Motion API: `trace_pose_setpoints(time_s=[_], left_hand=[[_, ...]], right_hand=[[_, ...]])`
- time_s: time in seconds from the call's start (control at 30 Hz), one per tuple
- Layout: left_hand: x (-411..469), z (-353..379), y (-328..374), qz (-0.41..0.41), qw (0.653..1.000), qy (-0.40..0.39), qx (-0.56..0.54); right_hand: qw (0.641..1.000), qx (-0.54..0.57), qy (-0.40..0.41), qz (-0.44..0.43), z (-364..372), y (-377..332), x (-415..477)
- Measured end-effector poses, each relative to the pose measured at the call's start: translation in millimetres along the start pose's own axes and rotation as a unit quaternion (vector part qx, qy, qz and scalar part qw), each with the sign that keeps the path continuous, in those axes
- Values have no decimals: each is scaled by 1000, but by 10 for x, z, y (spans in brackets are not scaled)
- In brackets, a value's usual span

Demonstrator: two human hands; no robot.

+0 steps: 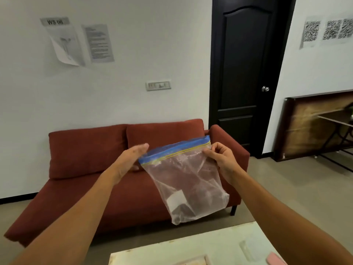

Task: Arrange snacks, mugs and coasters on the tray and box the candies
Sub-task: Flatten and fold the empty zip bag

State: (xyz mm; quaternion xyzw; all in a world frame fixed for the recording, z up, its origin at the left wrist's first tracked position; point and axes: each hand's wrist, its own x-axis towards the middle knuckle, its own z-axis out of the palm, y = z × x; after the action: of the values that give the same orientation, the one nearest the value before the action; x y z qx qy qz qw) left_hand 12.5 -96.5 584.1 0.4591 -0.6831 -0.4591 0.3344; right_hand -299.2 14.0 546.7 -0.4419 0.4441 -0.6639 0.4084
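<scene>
A clear zip bag (188,180) with a blue seal strip hangs in the air in front of me, above the table's far edge. A small white piece lies near its bottom. My right hand (219,157) pinches the bag's top right corner at the seal. My left hand (131,159) is at the bag's top left corner with fingers straight; the bag hides whether its thumb grips the strip. No mugs, coasters or candies can be made out.
A red sofa (107,169) stands behind the bag against the white wall. A pale table (191,247) fills the bottom edge, with a clear lid-like thing (248,247), a pink item (275,260) and a wooden frame edge (193,262). A dark door (246,73) is at right.
</scene>
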Motion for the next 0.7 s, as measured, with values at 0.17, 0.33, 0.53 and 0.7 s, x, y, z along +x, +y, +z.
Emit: trace_pose_setpoints(time_s=[0.17,0.33,0.53,0.7], left_hand=[[53,307,542,181,952,-28,245],[139,881,942,246,923,-6,296],[229,827,936,240,934,59,259],[280,757,904,258,927,113,249]], right_hand=[[997,-41,-62,-29,90,-200,151],[989,-86,-111,-42,159,-276,154],[936,-315,-38,155,-541,-9,-30],[949,-81,66,299,-710,476,-192]])
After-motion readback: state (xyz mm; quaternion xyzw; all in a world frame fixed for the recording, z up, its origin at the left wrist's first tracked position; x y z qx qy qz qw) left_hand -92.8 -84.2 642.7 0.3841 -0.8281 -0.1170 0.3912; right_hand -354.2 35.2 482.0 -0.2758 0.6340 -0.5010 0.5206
